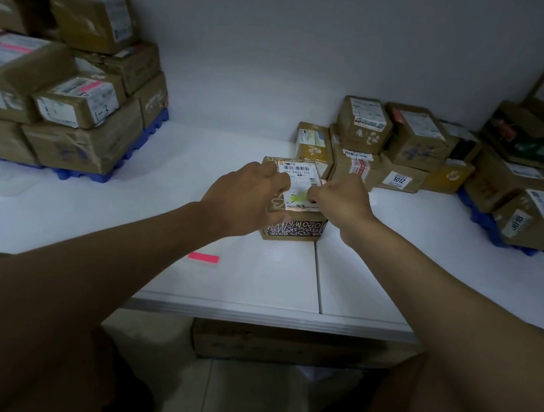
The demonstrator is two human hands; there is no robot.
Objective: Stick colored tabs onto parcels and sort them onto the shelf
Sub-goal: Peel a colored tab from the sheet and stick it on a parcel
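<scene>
Item 1, your left hand (248,196): fingers curled over the left top edge of the parcel (296,205), gripping it against the table (255,284).

Item 2, your right hand (342,196): at the parcel's right top edge, fingers curled and pinching at the green tab (298,196) on the label (300,183) (how much of the tab is already down, you cannot tell).

Item 3, parcel: a small brown box between your two hands, touching both, with lettering along the side facing you.

Item 4, pink tab (203,257): flat on the table, nearer you than your left hand and under your left forearm's line, apart from the parcel.

Item 5, small boxes (381,146): clustered just beyond your right hand, the closest one touching the parcel's far side.

Item 6, left stack (72,84): cartons well off to the left of your left hand, on a blue pallet (143,138); some carry pink tabs.

Item 7, right stack (531,186): cartons far right of your right hand.
</scene>
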